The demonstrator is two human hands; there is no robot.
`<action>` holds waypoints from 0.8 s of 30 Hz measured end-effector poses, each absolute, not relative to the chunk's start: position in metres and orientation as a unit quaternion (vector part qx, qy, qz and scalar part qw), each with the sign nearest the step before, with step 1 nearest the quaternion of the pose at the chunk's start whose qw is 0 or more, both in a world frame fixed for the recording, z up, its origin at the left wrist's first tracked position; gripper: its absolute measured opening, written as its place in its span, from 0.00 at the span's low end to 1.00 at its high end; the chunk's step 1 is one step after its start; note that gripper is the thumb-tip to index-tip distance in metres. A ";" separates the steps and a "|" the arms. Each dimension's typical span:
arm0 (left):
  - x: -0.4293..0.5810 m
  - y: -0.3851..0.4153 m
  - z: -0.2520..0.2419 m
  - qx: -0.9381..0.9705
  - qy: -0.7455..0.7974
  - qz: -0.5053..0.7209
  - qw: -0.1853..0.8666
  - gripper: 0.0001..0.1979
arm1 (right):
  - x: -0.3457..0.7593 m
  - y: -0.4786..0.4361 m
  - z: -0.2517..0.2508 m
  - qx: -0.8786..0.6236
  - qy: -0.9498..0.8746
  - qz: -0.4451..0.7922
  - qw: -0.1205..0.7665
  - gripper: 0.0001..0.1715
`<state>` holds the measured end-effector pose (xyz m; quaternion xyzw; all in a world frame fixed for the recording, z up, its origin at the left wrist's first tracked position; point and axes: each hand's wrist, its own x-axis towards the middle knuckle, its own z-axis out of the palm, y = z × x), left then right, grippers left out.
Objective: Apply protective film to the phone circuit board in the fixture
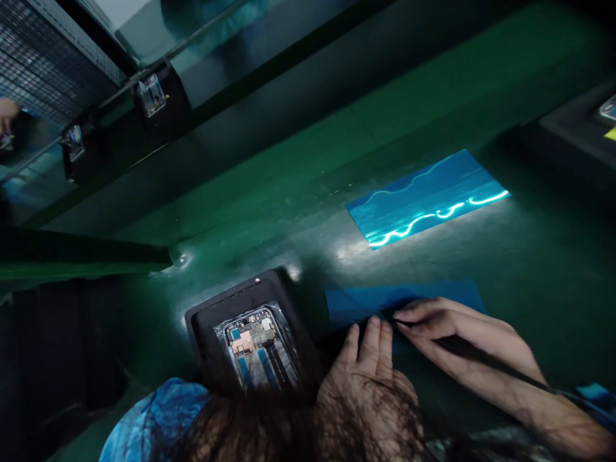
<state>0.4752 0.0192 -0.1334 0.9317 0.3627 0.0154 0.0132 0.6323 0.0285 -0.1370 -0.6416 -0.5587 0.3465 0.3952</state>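
So both hands are down at the lower right of the frame, working on a blue sheet (404, 300) lying flat on the green counter (289, 212). The right hand (462, 340) is pinched shut around a thin dark tool (486, 359), pen-style, tip right on the near edge of the sheet. The left hand (370, 372) lies mostly flat, fingers together, fingertips pressing at that same edge, not gripping anything as far as I can see

The sheet looks like thin film: super light, floppy, probably clingy and easy to crease, so I'd say lift it by a corner or edge rather than grab the middle. Its long axis runs left to right across the frame, slightly tilted

Just left of the hands sits a black tray (206, 327) holding an opened phone (257, 350), long axis running toward the lower right. A second, shinier blue sheet (428, 199) lies further up, well apart, catching the light
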 end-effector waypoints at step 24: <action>0.475 0.022 -0.128 0.938 0.345 0.001 -0.020 0.21 | 0.632 0.029 -0.137 -0.656 -0.543 0.359 0.383 0.15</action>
